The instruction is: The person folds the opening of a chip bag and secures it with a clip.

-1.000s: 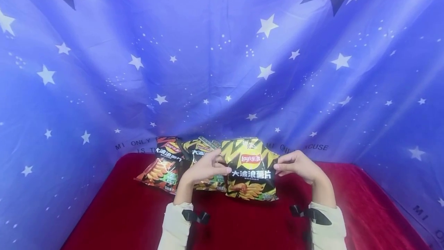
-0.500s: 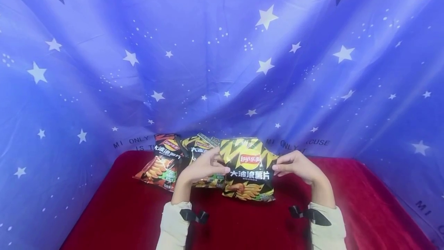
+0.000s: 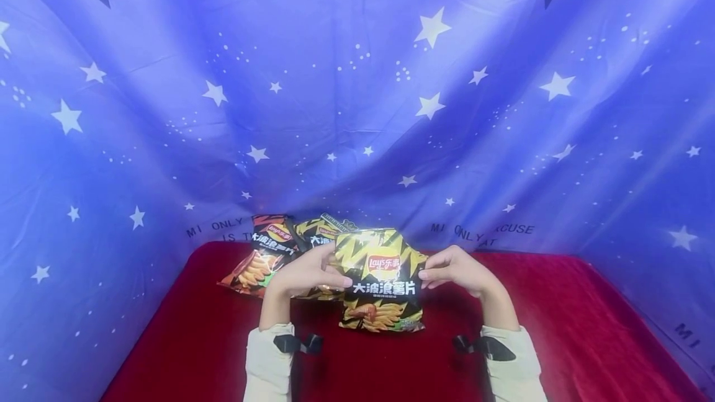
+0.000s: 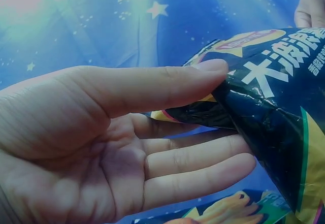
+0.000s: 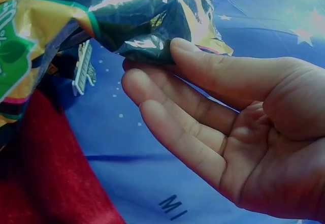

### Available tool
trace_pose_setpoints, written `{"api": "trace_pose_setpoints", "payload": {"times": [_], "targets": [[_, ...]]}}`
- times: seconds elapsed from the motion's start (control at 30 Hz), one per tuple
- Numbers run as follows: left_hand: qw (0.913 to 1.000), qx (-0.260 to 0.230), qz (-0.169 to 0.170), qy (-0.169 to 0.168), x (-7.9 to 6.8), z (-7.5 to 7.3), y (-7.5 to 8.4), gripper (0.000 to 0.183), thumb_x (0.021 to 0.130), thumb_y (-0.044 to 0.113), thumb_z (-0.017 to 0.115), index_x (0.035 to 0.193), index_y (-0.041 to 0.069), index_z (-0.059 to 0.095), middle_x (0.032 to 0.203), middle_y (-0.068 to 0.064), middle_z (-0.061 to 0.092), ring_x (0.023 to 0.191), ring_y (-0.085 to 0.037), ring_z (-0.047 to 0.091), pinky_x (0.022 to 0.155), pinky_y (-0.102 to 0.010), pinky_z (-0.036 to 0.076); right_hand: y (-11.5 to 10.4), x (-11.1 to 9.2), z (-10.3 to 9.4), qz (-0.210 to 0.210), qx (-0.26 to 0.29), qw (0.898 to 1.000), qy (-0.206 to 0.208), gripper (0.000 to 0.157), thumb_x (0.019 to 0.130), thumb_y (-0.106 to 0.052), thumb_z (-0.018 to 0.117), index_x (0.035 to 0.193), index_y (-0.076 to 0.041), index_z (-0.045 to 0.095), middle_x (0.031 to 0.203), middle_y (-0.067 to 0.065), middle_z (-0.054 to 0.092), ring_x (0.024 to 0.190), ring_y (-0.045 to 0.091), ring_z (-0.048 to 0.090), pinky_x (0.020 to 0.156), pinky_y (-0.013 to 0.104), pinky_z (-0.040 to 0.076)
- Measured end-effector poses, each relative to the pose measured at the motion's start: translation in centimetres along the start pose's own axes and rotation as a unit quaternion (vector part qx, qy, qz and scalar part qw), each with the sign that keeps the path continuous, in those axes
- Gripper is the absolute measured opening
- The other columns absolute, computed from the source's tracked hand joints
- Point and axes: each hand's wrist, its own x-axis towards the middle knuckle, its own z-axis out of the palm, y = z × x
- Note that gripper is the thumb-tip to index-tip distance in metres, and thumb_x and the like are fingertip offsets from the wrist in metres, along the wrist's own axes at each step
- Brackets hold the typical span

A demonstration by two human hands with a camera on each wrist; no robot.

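Note:
A yellow-and-black bag of potato chips hangs upright between both hands, its printed front facing me. My left hand pinches its left edge, thumb on the front. In the left wrist view, that thumb presses the dark foil and the lower fingers of the left hand lie behind. My right hand pinches the opposite edge. The right wrist view shows the right hand creasing the foil between thumb and forefinger. Behind the left hand, a second yellow-and-black chip bag is partly covered.
A red-and-black chip bag leans at the left of the group. Behind the bags, a pale green ridged edge shows; its kind is unclear. A red velvet cloth covers the table, and a blue star-patterned curtain surrounds it.
Both hands have carried the held chip bag left and slightly down towards me, where it now covers more of the second yellow-and-black bag. The grip stays the same.

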Motion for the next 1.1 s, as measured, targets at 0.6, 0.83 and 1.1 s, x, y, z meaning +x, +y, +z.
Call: {"api": "trace_pose_setpoints", "payload": {"times": [0.6,0.83,1.1], "targets": [[0.9998,-0.012,-0.013,-0.001,-1.4,-1.4,-0.3,0.103,0.091,0.007,0.073,0.158,-0.01,-0.003,0.13,-0.037,0.06,0.095,-0.027,0.076,0.089,-0.046,0.061,-0.2,1.2,1.9,0.014,0.02,1.0,0.009,0.024,0.095,-0.009,0.07,0.097,0.015,0.071,0.09,0.024,0.074,0.084,0.035,0.076,0.086,0.065,0.055],[0.9995,-0.019,-0.023,-0.002,-1.5,-1.4,-0.3,0.106,0.09,0.009,0.075,0.157,-0.012,-0.005,0.127,-0.034,0.063,0.09,-0.019,0.076,0.088,-0.042,0.061,-0.3,1.2,2.0,0.019,0.016,1.0,0.015,0.023,0.095,-0.009,0.07,0.097,0.014,0.071,0.089,0.022,0.075,0.083,0.036,0.076,0.086,0.066,0.054],[0.9972,0.05,-0.027,0.05,-1.6,-1.4,0.0,0.104,0.087,0.02,0.081,0.161,-0.003,0.012,0.135,-0.031,0.059,0.112,-0.032,0.069,0.105,-0.051,0.051,-0.4,1.2,2.1,0.016,0.004,1.0,0.019,0.025,0.094,-0.009,0.071,0.094,0.016,0.069,0.082,0.009,0.075,0.076,0.016,0.074,0.084,0.057,0.059]]}}
